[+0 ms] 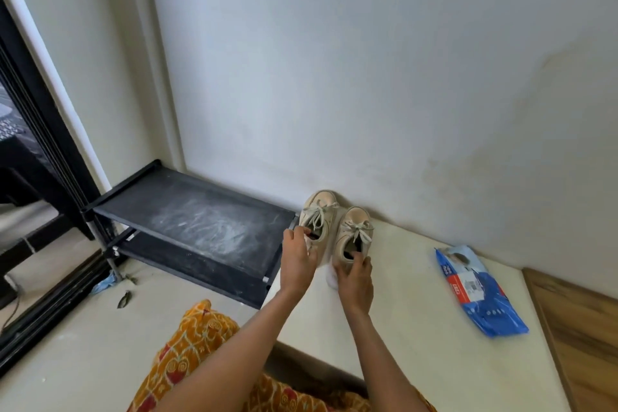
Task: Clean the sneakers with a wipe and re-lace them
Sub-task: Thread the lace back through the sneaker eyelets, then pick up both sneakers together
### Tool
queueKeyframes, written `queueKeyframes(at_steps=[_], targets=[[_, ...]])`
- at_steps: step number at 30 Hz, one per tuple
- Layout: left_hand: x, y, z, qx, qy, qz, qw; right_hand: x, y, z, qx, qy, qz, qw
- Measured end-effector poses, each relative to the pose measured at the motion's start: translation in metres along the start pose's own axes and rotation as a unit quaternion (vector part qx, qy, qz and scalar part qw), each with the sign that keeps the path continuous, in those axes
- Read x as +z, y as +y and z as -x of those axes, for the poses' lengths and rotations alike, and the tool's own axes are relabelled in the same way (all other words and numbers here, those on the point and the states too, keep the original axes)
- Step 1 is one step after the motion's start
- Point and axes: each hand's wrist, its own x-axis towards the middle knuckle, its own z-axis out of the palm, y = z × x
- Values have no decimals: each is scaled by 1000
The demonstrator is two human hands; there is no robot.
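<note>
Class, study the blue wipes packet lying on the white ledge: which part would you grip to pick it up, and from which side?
Grip the wipes packet by its near end, pinching it from above on the person's side. It lies flat and lengthwise, its far end close to the wall, and that end looks soft and unobstructed.

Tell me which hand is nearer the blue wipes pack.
Right. The right hand grips the heel of the right-side sneaker, with bare ledge between it and the blue wipes pack. The left hand holds the other sneaker, farther left.
</note>
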Motion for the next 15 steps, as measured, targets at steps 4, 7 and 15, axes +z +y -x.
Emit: queueKeyframes(at_steps=[4,7,15], targets=[[4,-3,-20,17,-80,-71,994,4,-1,-15,-23,2,12,1000],[15,-8,-27,10,-125,-174,977,3,7,-20,-51,-10,39,998],[5,-31,-39,-34,-35,-119,992,-1,5,-14,-74,7,23,997]])
